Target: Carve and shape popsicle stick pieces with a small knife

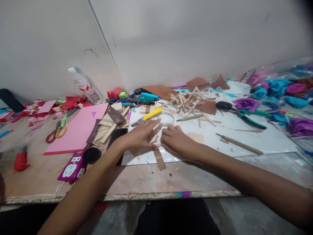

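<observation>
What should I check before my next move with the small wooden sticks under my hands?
1. The left hand lies flat on the wooden sticks: ok.
2. What the right hand has in its grip: cannot tell, its fingers hide it.
3. The yellow knife is clear of fingers: not ok, it lies just beyond the left fingertips.
4. The phone is out of the way: not ok, the left wrist is over it.
5. The white sheet is under the work: ok.
</observation>
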### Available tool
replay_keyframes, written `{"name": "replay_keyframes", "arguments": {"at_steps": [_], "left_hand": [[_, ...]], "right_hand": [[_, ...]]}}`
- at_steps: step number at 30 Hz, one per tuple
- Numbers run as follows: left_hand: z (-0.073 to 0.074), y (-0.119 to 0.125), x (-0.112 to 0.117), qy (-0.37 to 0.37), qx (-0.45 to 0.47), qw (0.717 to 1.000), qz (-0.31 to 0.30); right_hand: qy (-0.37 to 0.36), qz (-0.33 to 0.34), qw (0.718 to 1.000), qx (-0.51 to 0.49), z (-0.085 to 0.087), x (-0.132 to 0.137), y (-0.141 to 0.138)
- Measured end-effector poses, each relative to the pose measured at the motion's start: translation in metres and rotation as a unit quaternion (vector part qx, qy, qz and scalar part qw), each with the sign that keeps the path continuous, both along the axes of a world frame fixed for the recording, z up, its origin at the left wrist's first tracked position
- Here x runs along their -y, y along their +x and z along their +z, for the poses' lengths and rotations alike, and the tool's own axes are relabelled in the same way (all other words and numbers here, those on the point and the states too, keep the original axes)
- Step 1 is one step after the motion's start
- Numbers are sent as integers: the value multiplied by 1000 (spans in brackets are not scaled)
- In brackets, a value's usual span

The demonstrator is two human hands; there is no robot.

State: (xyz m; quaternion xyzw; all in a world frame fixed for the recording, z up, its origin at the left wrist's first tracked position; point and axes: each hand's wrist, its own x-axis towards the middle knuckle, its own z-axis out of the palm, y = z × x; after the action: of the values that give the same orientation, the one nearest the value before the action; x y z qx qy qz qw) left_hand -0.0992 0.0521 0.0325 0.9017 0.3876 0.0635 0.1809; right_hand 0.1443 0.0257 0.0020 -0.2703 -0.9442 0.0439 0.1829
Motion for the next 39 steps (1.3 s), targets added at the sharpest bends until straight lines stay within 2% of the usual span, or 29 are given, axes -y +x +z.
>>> {"name": "replay_keyframes", "arguments": {"at_steps": [4, 9, 10, 11, 13, 15, 17, 19, 22, 24, 26, 28, 30, 34, 39], "left_hand": [[0, 3, 2, 3, -5, 1000, 22], [-2, 11, 7, 24, -3, 999, 43], [-1, 13, 8, 37, -4, 998, 44], [-1, 15, 8, 58, -7, 998, 40], [1, 20, 10, 111, -4, 994, 23], [3, 27, 13, 158, 19, 987, -9], [3, 35, 18, 179, 48, 982, -43], [1, 44, 24, 187, 61, 978, -66], [-1, 58, 35, 179, 57, 978, -92], [-2, 67, 41, 174, 56, 977, -113], [-3, 75, 45, 174, 48, 975, -130], [-2, 82, 47, 164, 24, 976, -143], [0, 88, 47, 147, -7, 976, -162], [1, 99, 48, 156, -31, 970, -184], [-5, 104, 59, 211, -43, 968, -131]], "right_hand": [[-35, -26, 996, -71, 16, -12, 16], [-91, -73, 974, -196, 58, -46, 63], [-110, -79, 963, -232, 65, -52, 74], [-156, -80, 939, -295, 71, -56, 85], [-222, -86, 906, -351, 80, -60, 105], [-283, -68, 910, -296, 84, -60, 123], [-355, -17, 918, -174, 85, -58, 133], [-407, 38, 911, -53, 83, -56, 136], [-395, 76, 915, 40, 77, -55, 130], [-355, 51, 932, 44, 72, -56, 126], [-318, -8, 948, 33, 68, -58, 127], [-294, -61, 953, 30, 65, -59, 132], [-293, -87, 951, 35, 62, -59, 138], [-316, -79, 945, 42, 57, -55, 134], [-272, -54, 960, -24, 45, -54, 110]]}}
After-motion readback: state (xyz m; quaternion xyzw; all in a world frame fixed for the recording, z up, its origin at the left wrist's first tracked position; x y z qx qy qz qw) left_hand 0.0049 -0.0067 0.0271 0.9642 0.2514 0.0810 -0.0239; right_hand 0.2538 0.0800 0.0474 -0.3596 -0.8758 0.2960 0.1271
